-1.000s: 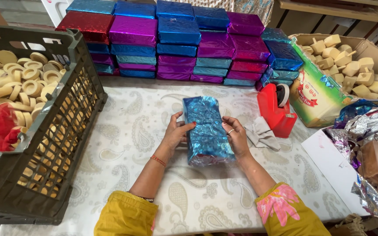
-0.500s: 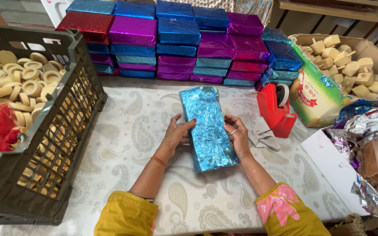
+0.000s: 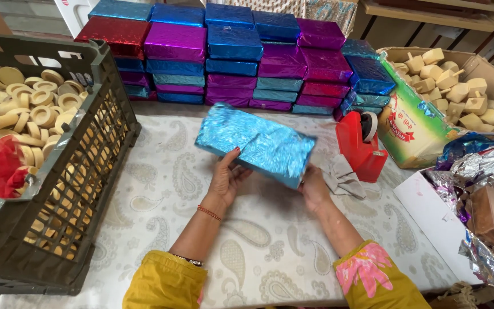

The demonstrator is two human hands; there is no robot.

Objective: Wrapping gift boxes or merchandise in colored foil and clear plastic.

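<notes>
Both hands, left hand (image 3: pixel 228 177) and right hand (image 3: pixel 314 186), grip a fully foil-wrapped blue box (image 3: pixel 257 143) above the worktop (image 3: pixel 161 189); finished boxes (image 3: pixel 230 51) stacked behind.

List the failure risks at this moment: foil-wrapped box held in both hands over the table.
1. The blue foil box is off the table, tilted, held only at its lower edge by the left hand and right hand; it could slip.
2. The red tape dispenser sits close beside the box's right end; a swing might knock it.
3. The foil looks crinkled; a tighter grip could crease or tear it.
</notes>
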